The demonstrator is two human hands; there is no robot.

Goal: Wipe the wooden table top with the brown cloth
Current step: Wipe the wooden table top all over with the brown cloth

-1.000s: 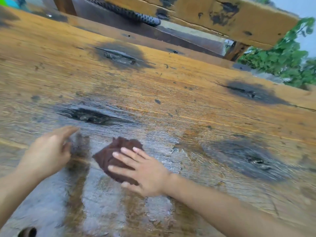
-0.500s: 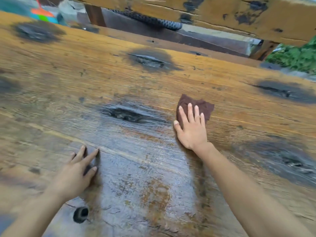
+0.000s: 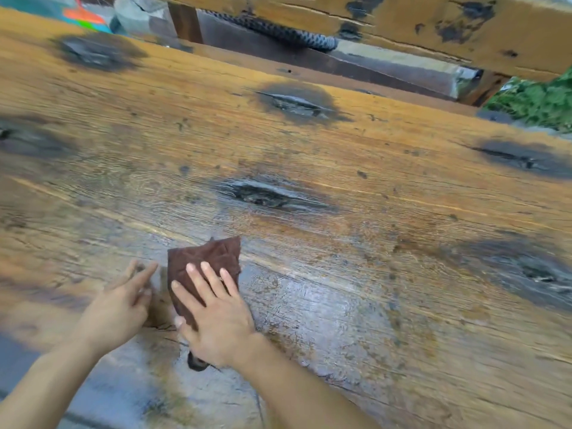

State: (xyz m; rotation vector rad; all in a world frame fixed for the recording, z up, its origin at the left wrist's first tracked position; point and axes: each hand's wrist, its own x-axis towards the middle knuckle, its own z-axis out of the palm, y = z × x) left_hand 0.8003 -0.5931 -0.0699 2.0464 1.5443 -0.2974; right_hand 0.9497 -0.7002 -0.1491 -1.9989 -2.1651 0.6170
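The wooden table top (image 3: 371, 168) fills the view, orange-brown with dark knots and a wet grey sheen near me. A folded brown cloth (image 3: 205, 257) lies flat on it at lower centre. My right hand (image 3: 216, 314) presses on the cloth's near half with straight, spread fingers. My left hand (image 3: 119, 305) rests on the wood just left of the cloth, fingers straight and pointing away, holding nothing.
A wooden bench back (image 3: 402, 29) runs along the far side, with a dark patterned hose (image 3: 278, 27) behind the table edge. Green plants (image 3: 538, 100) show at the far right. A small round hole (image 3: 196, 363) sits in the wood under my right wrist.
My right hand has drawn the cloth back toward me and leftward from the far stroke. My left hand now lies right beside the cloth.
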